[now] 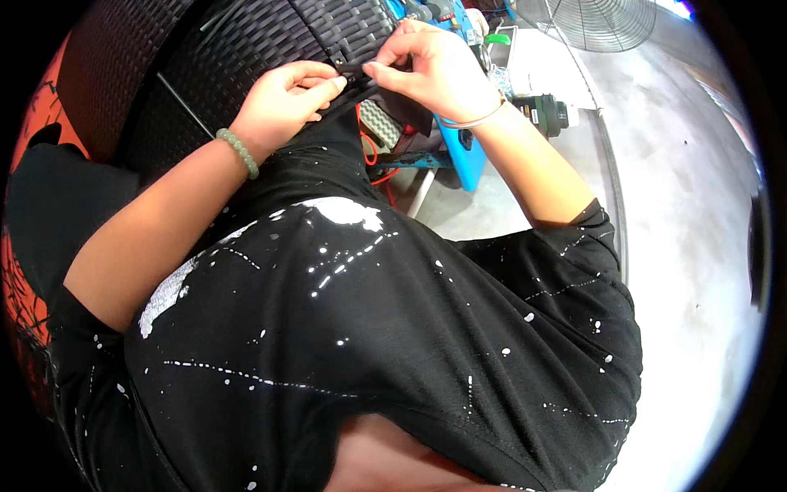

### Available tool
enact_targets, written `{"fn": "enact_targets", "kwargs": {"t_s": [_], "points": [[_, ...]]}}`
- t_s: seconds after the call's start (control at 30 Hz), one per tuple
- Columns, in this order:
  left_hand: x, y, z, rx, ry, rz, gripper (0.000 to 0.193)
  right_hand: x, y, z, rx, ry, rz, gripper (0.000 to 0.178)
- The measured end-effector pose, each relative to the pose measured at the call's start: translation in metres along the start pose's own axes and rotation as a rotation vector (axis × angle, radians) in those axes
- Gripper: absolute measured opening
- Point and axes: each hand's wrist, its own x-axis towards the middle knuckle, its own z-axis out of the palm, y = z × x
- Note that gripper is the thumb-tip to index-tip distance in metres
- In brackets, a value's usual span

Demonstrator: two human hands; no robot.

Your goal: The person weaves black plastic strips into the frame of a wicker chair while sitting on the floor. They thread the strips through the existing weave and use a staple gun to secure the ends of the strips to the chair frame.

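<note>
Black woven wicker (262,49), flat strands over a rounded piece, stands in front of me at the upper left. My left hand (288,102) is closed at its lower right edge, thumb and fingers pinching a black wicker strand (352,72). From the right, my right hand (434,70) pinches the same dark part between thumb and forefinger, a short gap from the left fingertips. The strand's exact course between the fingers is too dark to make out. One loose strand (184,102) sticks out of the weave left of my left wrist.
A blue stand (467,160) with tools on top is just beyond my right hand. Beside my right forearm is a dark green bottle-like container (537,113). A red cord (369,152) hangs under the stand. A large wire-guarded fan (594,20) stands at the far right, on pale floor (680,205).
</note>
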Motion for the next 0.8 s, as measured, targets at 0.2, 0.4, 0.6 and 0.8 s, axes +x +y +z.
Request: {"fn": "enact_targets", "kwargs": {"t_s": [0.2,0.4,0.6,0.8], "points": [[-0.001,-0.012,0.006,0.118,0.018,0.102,0.024,0.002,-0.006,-0.007,-0.042,-0.110,0.233,0.022],[-0.003,-0.010,0.011,0.201,0.043,0.209,0.022,-0.003,-0.011,-0.005,-0.006,-0.018,0.234,0.020],[-0.004,-0.008,0.010,0.222,0.067,0.230,0.023,-0.010,-0.011,0.018,0.039,0.184,0.243,0.016],[-0.004,-0.009,0.008,0.232,0.065,0.234,0.025,-0.013,-0.003,0.025,0.103,0.222,0.224,0.017]]}}
